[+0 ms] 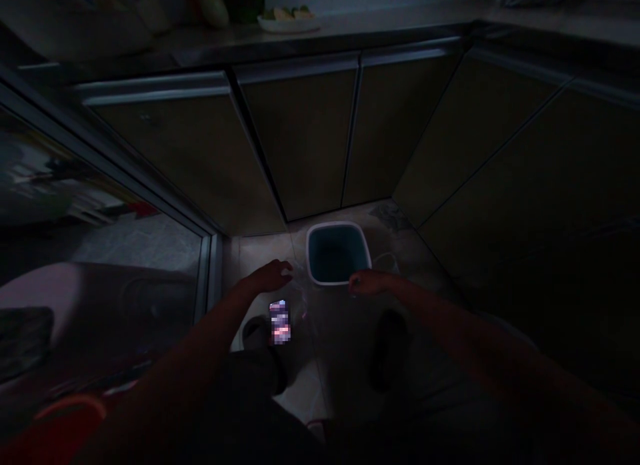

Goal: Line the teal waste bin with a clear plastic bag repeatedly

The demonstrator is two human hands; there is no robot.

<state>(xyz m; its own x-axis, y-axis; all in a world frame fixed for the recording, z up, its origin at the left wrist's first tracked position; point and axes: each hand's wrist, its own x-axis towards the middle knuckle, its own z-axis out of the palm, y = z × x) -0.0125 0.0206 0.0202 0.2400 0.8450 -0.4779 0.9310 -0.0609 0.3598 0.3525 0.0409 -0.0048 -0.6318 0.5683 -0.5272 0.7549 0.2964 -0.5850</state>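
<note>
A small bin (311,268) with a pale rim and a teal inside stands on the tiled floor in front of me. My left hand (273,276) is just left of it, apart from the rim. Its fingers are curled, with a faint pale bit between the tips; the dim light hides what it is. My right hand (369,282) is closed at the bin's front right corner and overlaps the rim. Whether it grips the rim or something thin, I cannot make out. Faint see-through streaks show on the floor between the left hand and the bin.
A phone (280,322) with a lit screen is near my left foot. Cabinet doors (300,138) close off the back and right. A plate of food (289,22) sits on the counter. At left are a sliding-door frame (214,272) and a red container (70,418).
</note>
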